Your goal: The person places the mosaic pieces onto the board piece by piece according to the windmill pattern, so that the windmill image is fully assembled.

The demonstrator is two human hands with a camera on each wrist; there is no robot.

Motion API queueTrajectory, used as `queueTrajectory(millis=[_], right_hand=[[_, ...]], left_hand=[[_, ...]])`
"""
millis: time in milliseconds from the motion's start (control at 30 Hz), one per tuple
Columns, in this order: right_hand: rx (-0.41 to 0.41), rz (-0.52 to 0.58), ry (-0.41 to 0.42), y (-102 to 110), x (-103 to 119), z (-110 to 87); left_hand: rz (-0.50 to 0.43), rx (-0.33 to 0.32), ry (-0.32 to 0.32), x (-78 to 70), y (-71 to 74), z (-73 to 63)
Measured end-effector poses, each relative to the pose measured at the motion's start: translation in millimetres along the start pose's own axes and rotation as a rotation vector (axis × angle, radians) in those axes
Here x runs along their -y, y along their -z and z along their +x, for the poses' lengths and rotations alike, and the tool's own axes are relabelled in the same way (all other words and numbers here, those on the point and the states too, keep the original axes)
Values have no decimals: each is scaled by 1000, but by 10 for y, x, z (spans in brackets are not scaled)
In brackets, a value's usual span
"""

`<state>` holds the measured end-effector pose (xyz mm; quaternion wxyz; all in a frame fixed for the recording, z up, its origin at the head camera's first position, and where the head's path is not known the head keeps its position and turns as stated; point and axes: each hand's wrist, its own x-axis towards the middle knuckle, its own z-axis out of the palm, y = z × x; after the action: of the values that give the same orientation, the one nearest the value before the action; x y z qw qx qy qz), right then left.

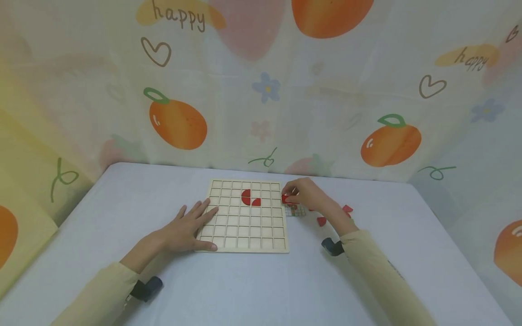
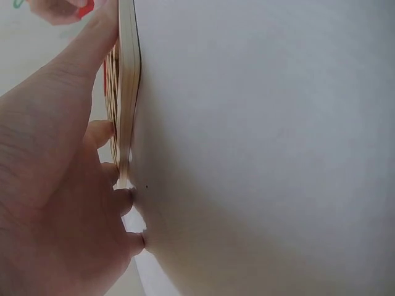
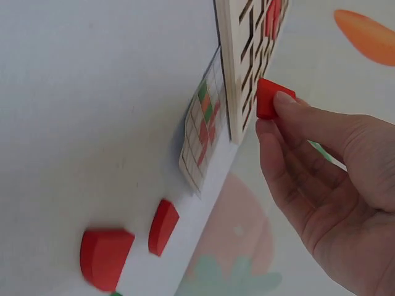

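Plainly, the word "happy" can be read twice on the backdrop cloth (image 1: 228, 122) beyond the hands, once ahead of the left and once ahead of the right, each in brown script over an orange patch. Dark marks on the right sleeve (image 1: 383, 276) are too small to read. The hands are well apart. The left hand (image 1: 185, 231) lies with fingers spread at the left side of a gridded wooden board (image 1: 244, 231), its thumb on the near corner. The right hand (image 1: 307, 194) pinches a red piece (image 3: 266, 98) between thumb and fingers at the board's right edge. Between the hands, red inlaid pieces (image 1: 246, 197) sit in the grid. Beneath the right hand lies a printed grid card (image 3: 199, 142), and loose red pieces (image 3: 106, 259) lie near its wrist.
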<state>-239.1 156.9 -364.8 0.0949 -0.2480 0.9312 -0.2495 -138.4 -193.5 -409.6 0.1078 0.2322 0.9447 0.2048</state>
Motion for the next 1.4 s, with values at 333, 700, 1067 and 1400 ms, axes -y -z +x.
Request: queueTrajectory(millis=[333,700,1067,1400], right_hand=[[-20,67,16,-145,83,204],[1,64,54,-267,139,288],[31,-6,-8,-370,215,339],[32,-41,-27,-381,272,320]], left_hand=[[-9,-11,-6,2,7,-24],[-19,-10,-17,-24,18,-6],[-27,-16,-18,-1,1,-7],[-24,-16,-24,-24,24,-22]])
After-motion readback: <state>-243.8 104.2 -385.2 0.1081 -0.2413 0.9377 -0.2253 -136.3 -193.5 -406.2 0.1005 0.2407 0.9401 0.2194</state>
